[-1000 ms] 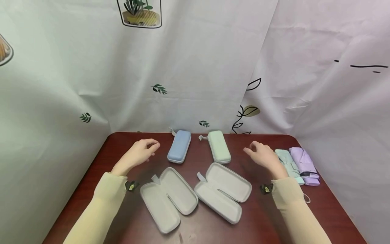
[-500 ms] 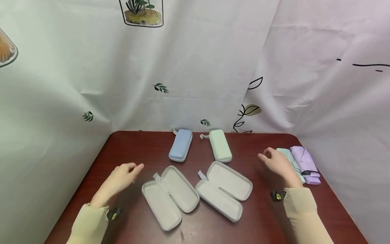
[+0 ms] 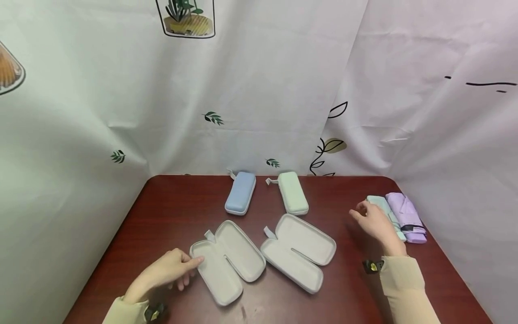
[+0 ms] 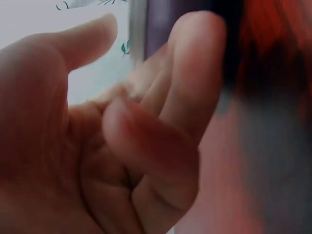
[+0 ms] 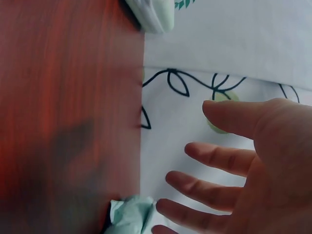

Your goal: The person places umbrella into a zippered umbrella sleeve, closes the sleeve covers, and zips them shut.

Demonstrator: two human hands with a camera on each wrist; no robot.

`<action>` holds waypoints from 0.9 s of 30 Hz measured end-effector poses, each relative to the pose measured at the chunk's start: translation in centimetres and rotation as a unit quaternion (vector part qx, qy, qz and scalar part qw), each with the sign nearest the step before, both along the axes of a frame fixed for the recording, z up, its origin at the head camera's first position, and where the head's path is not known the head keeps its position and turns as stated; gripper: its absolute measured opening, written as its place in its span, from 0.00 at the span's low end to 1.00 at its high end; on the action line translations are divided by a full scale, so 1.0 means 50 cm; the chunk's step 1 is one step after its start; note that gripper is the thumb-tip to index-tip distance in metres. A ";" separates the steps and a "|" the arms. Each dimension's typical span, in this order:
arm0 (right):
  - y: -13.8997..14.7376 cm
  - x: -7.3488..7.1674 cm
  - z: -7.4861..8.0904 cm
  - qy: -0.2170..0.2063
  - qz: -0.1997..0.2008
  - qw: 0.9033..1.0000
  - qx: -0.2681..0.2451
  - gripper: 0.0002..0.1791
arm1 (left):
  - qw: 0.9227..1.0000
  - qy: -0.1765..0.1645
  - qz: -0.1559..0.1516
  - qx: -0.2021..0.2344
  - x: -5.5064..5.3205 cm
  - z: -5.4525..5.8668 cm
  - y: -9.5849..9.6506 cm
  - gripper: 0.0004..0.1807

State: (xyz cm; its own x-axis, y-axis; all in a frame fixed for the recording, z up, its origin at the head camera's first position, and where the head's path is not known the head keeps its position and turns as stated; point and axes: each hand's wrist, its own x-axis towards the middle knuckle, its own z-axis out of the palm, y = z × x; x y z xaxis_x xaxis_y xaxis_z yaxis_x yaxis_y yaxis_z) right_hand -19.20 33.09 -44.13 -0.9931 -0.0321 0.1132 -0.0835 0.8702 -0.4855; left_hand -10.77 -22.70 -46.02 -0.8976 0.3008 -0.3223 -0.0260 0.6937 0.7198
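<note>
My left hand (image 3: 171,267) is at the left edge of an open zip case (image 3: 218,274) with a pale grey lining; its thumb overlaps that edge, and I cannot tell whether it touches. In the left wrist view its fingers (image 4: 195,63) are loosely bent and hold nothing. A second open case (image 3: 297,258) lies just to the right. My right hand (image 3: 376,225) hovers beside a folded mint-green umbrella (image 3: 386,211), partly covering it, with its fingers relaxed and nothing in them. A folded purple umbrella (image 3: 406,216) lies alongside the mint one.
Toward the back of the dark red table (image 3: 178,198) lie a closed blue case (image 3: 240,193) and a closed light green case (image 3: 293,193), each with a pull tab. A printed white curtain (image 3: 259,90) surrounds the table's back and sides.
My left hand has come down and toward me, from beside the blue case to the near left open case. The right hand has shifted right and slightly nearer, to the mint umbrella.
</note>
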 end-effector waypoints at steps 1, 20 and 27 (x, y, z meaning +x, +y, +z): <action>0.003 0.002 -0.004 0.005 -0.002 1.000 0.001 0.18 | 1.000 0.004 0.008 0.003 0.000 -0.003 0.003 0.29; 0.080 0.042 -0.057 0.010 -0.138 0.990 -0.006 0.31 | 0.972 0.101 0.207 0.052 -0.043 -0.039 0.037 0.13; 0.103 0.042 -0.070 0.010 -0.155 0.988 -0.007 0.41 | 0.970 0.100 0.207 0.073 -0.070 -0.048 0.038 0.12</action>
State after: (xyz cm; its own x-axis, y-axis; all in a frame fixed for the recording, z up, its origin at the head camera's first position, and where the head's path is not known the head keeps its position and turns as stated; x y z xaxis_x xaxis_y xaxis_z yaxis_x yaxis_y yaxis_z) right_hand -17.10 38.23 -47.61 -0.9524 0.2754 0.1308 0.1767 0.8482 -0.4993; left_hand -14.28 -20.78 -48.41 -0.9914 -0.0696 -0.1110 -0.1310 0.5433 0.8293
